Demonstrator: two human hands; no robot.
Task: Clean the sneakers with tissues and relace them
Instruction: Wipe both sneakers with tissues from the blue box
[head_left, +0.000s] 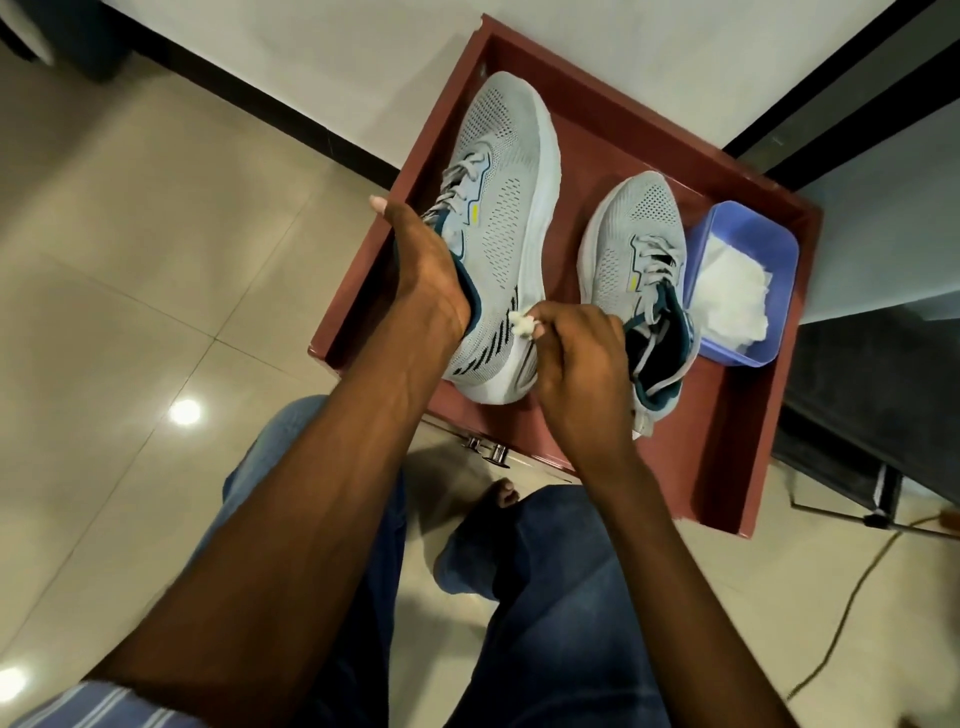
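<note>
The left hand (426, 270) reaches into the collar of the left sneaker (506, 228), gripping it and holding it tilted on its side over the red tray (727, 467). Just right of it, the right hand (576, 374) pinches a crumpled tissue (521, 326) against the sneaker's heel side. The right sneaker (641, 260) sits upright in the tray, laces loose. At far right, touching that sneaker, a blue tub (748, 234) holds white tissues (730, 299).
</note>
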